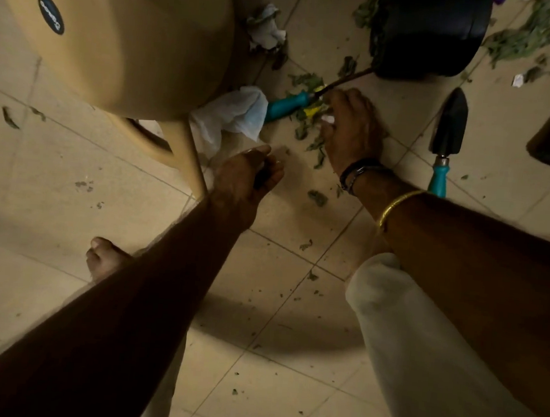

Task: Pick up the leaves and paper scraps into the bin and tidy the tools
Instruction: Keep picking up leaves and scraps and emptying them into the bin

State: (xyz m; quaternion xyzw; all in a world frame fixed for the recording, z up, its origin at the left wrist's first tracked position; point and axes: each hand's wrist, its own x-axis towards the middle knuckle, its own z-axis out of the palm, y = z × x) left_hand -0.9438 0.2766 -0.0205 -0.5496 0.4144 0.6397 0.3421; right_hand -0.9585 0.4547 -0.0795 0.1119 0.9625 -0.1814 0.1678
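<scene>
Leaves and paper scraps are strewn across the tiled floor, thickest between the chair and the black container lying on its side, with a further heap beyond it. The right hand is bent down into the litter, its fingers curled on a white scrap just beside the teal-handled tool. The left hand is loosely curled nearby, and whether anything is held in it cannot be told. Brittle pieces could be crumbled by too tight a grip and left behind as crumbs, and the tool or the stem could be dragged along if caught in the same handful. The trowel might be trodden on in the dim light. The leaves look dull green, dry and curled; the white tissue looks soft and crumpled.
</scene>
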